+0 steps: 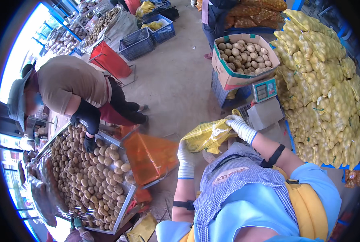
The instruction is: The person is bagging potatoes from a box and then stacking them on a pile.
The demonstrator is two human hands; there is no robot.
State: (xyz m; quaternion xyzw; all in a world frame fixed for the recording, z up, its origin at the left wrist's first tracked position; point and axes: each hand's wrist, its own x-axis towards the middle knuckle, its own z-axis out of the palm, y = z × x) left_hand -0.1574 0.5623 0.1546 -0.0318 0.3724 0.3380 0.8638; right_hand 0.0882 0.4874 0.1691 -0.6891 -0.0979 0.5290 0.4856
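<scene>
A yellow mesh sack [208,135] is stretched between my two gloved hands, in front of my checked apron. My left hand [186,152], in a white knit glove, grips the sack's left end. At its other end my right hand [239,127], in a striped white glove, holds the mesh near the rim. The sack looks slack, with a white patch on its side; what is inside cannot be seen. Just beyond my right hand stands a digital weighing scale [264,89]. Behind it, an open cardboard box [228,79] full of potatoes rests on a blue crate [217,90].
A metal-edged sorting table [126,208] of potatoes lies to the left, where a person [74,84] bends over it. An orange chute [151,155] hangs from its edge. Stacked yellow mesh sacks of potatoes [325,99] line the right. Blue crates [136,44] and a red chute [110,62] stand farther off.
</scene>
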